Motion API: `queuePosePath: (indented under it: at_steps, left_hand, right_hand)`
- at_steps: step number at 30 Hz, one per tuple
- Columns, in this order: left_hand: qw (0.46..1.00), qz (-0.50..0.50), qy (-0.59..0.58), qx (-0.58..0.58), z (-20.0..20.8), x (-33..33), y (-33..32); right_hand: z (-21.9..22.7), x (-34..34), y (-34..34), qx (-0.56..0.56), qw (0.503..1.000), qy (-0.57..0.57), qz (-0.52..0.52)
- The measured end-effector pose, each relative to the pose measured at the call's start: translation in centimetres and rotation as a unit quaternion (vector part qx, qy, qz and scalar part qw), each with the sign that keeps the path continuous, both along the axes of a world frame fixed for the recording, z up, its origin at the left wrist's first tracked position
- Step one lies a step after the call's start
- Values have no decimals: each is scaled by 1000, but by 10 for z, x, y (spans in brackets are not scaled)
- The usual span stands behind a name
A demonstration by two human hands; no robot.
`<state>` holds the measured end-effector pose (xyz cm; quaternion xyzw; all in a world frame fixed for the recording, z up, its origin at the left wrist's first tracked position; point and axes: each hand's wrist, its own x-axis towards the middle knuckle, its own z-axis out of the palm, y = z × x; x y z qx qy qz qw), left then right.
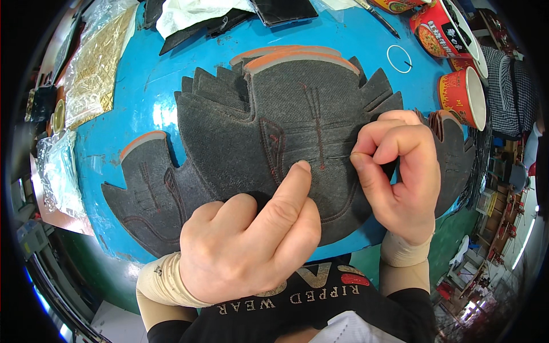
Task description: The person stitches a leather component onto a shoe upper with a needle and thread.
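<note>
A large dark grey felt-like piece (337, 126) lies on a blue table, with orange top edges, pointed notches at its sides and red stitching. It tops a stack of similar pieces. My left hand (251, 246) rests over its lower left part, index finger stretched out and its tip on the piece beside the central stitch line; the other fingers are curled. At the piece's right side, my right hand (400, 171) pinches between thumb and index finger what appears to be a short dark thread (341, 157), which runs left toward the stitches. Whatever else lies within the pinch is hidden.
Smaller grey pieces lie left (148, 188) and right (454, 160). Red paper cups (457, 97) stand at the right, near a white ring (398, 59) and a pen-like tool (380, 20). Clear plastic over gold material (94, 80) lies left; white cloth (194, 14) is at the back.
</note>
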<state>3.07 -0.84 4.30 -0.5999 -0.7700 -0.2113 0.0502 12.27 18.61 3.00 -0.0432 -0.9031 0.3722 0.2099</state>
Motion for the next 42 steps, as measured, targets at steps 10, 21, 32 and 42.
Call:
queuePosePath:
  at_steps: [10, 21, 32, 42]
  left_hand:
    - [999, 8, 13, 42, -7, -1, 2]
    - [996, -21, 69, 59, -14, 0, 21]
    - [997, -35, 68, 25, -8, 2, 21]
    - [997, -32, 69, 22, -7, 0, 22]
  right_hand:
    - [-1, -1, -1, 24, 1000, -4, -3]
    - [3, -1, 0, 64, 998, 11, 8]
    - [8, 5, 4, -121, 990, 25, -61]
    - [4, -5, 4, 131, 991, -23, -2]
